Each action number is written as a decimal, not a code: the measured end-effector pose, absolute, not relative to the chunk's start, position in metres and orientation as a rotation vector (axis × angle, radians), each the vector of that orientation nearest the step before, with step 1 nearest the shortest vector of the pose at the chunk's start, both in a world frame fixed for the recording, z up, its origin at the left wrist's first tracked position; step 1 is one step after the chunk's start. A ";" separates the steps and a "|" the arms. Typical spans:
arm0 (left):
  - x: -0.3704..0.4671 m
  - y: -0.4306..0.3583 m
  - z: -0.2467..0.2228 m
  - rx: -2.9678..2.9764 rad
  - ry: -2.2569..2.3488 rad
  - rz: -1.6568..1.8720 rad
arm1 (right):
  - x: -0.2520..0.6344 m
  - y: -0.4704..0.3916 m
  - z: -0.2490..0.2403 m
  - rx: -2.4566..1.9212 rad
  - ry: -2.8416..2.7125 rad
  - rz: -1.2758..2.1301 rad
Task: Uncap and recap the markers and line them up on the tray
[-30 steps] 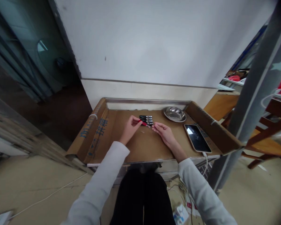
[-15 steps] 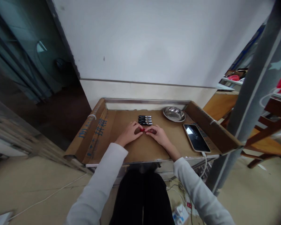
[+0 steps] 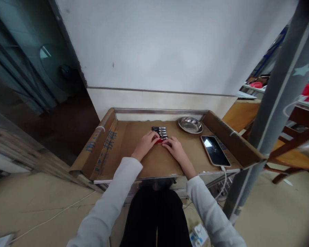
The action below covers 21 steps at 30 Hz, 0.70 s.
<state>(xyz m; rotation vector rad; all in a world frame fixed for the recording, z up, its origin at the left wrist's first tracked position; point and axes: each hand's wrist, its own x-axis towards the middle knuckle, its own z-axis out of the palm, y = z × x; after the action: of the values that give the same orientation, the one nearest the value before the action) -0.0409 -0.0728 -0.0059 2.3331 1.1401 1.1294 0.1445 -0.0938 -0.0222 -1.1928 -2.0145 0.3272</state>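
Note:
Both hands meet over the cardboard at the middle of the table. My left hand (image 3: 146, 143) pinches a small, slim red piece (image 3: 159, 141), its kind too small to make out. At the other end of that piece, my right hand (image 3: 174, 146) has its fingertips closed, covering part of it. Just beyond the fingers lies a row of several short black sticks with silvery ends (image 3: 159, 130), side by side. The nearest stick (image 3: 164, 138) sits slightly tilted, close to the red piece and partly hidden by my fingers.
A round steel dish (image 3: 191, 125) stands at the back right. In front of it lies a phone (image 3: 215, 151) with a white cable (image 3: 225, 181) over the table edge. Cardboard side walls (image 3: 233, 137) flank the tabletop (image 3: 128, 133). A grey post (image 3: 270, 113) rises at the right.
Both hands have shifted slightly to the right and forward, nearer the row of black sticks. The red piece moved with them and shows more; the nearest stick now lies tilted.

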 end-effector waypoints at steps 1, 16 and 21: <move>-0.036 -0.071 -0.006 2.367 1.166 1.120 | 0.144 -0.093 -0.023 -1.183 -2.017 0.324; -0.042 -0.067 -0.013 2.677 1.263 0.989 | 0.146 -0.083 -0.025 -1.285 -2.054 0.096; -0.039 -0.065 -0.013 2.656 1.311 1.029 | 0.151 -0.076 -0.028 -1.322 -2.041 0.029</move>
<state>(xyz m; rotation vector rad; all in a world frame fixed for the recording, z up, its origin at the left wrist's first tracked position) -0.0385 -0.0651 -0.0133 2.6563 1.3105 1.0292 0.1510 -0.0758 -0.0279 -1.3220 -2.0412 0.0288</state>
